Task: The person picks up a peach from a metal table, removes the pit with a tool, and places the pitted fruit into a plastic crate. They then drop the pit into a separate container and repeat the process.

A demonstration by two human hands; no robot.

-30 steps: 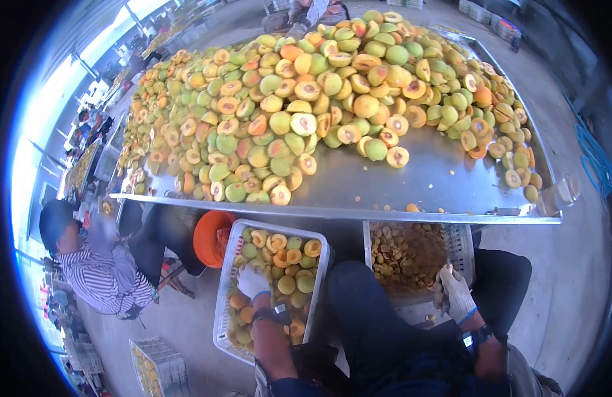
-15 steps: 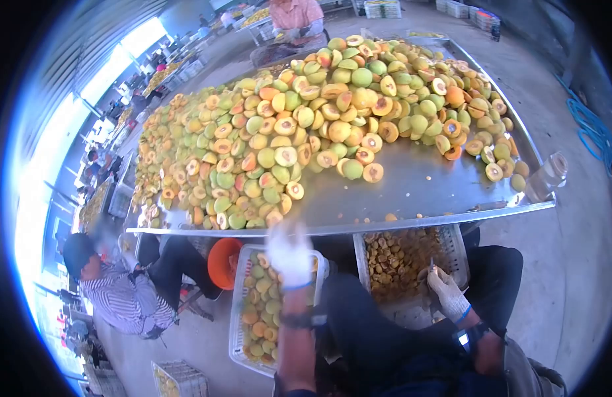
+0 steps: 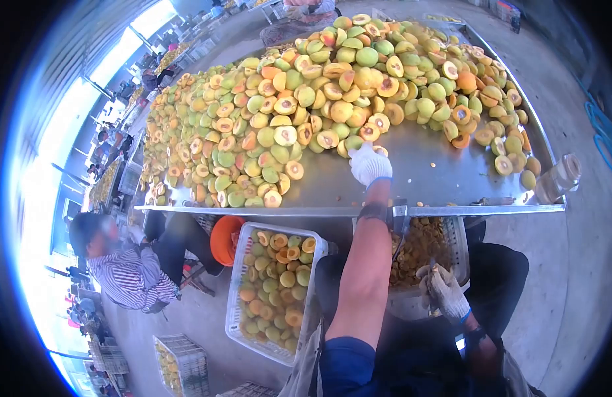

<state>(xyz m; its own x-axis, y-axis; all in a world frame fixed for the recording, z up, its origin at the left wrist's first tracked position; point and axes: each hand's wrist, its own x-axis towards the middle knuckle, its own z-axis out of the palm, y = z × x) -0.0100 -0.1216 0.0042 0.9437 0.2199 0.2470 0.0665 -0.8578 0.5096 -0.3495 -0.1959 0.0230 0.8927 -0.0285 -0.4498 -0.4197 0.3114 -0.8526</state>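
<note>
My left hand (image 3: 370,165) is out over the metal tabletop (image 3: 418,177), at the near edge of the fruit heap (image 3: 279,106). Fingers point away from the body, straight at the heap. The nearest halves lie at and just beyond the fingertips: a cut half (image 3: 379,122) facing up, slightly right of straight ahead, and a green half (image 3: 353,142) right by the left side of the glove. Halves are roundish, so I read no clear long axis. Glove hides the contact; I can't tell whether the left fingers are curled on a piece or loose.

My right hand (image 3: 446,291) is low, well apart from the heap, so the left is clearly nearer. Right fingers are closed around a thin tool (image 3: 433,263), tip up, by the right side of the pit crate (image 3: 459,246); blade shape too small to tell.

Fruit crate (image 3: 234,281) sits below the tabletop, left of my legs, full of halves, some cut side up. Orange bucket (image 3: 221,241) is just beside it. Clear jar (image 3: 558,178) leans at the right end of the tabletop. Person in stripes (image 3: 130,274) sits off left, hands apart from mine.
</note>
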